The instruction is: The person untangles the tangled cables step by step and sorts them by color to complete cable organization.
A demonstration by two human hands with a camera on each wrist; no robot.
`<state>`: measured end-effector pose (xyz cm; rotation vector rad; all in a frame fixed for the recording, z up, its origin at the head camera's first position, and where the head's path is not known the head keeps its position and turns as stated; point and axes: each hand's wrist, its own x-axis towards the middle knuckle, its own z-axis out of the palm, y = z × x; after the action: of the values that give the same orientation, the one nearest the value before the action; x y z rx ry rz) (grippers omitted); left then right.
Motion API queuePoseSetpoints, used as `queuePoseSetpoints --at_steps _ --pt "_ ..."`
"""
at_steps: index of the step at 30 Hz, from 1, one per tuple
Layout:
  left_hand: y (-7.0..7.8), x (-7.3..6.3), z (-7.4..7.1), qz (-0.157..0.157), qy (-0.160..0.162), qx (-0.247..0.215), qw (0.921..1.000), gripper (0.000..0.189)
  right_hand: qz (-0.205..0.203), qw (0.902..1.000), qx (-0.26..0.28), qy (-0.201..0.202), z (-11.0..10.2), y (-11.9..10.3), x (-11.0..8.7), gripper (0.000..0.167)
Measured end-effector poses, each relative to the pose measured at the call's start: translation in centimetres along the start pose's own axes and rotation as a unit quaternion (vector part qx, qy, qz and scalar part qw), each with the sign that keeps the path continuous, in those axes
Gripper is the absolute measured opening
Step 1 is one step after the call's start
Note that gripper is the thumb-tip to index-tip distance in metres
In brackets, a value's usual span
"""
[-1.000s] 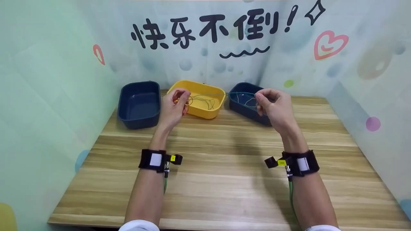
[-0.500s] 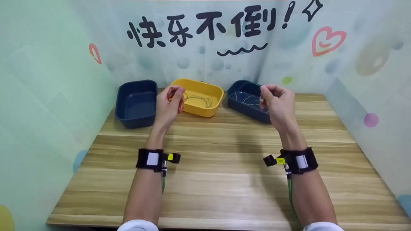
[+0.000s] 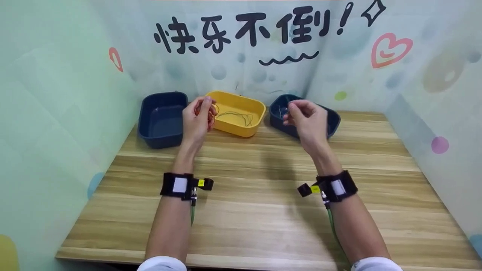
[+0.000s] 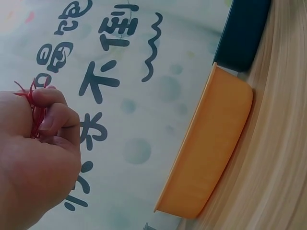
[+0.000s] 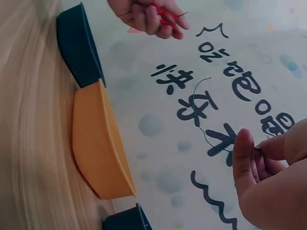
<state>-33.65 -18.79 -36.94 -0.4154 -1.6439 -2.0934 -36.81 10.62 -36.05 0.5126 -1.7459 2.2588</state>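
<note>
While the left hand (image 3: 196,117) grips red threads (image 4: 38,115) near the yellow bin (image 3: 241,130) in the head view, the right hand (image 3: 309,122) hides the middle of the right navy bin (image 3: 280,125); wood-grain tabletop (image 3: 248,210) spreads between the forearms (image 3: 169,229), up to the bins' near edges. In the left wrist view, red ends poke from curled fingers, well apart from the right navy bin, cut off above. The right wrist view shows thumb and finger pinching a green thread (image 5: 194,97), trailing loose, its held end hidden.
</note>
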Motion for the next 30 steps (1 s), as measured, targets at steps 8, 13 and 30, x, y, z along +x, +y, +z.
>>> queuePoseSetpoints --at_steps 8,13,30 --pt "-2.0 0.8 0.1 -0.029 -0.006 -0.013 0.9995 0.044 0.023 0.9774 -0.207 -0.036 4.5 4.3 2.7 0.006" --pt "-1.2 0.3 1.0 -0.044 -0.013 -0.026 0.9986 0.055 0.016 0.9468 -0.316 -0.061 6.0 6.5 4.1 0.007" --pt "-2.7 -0.3 2.5 -0.079 -0.089 0.016 0.9927 0.076 -0.034 0.9293 -0.341 -0.138 4.8 5.2 2.5 0.012"
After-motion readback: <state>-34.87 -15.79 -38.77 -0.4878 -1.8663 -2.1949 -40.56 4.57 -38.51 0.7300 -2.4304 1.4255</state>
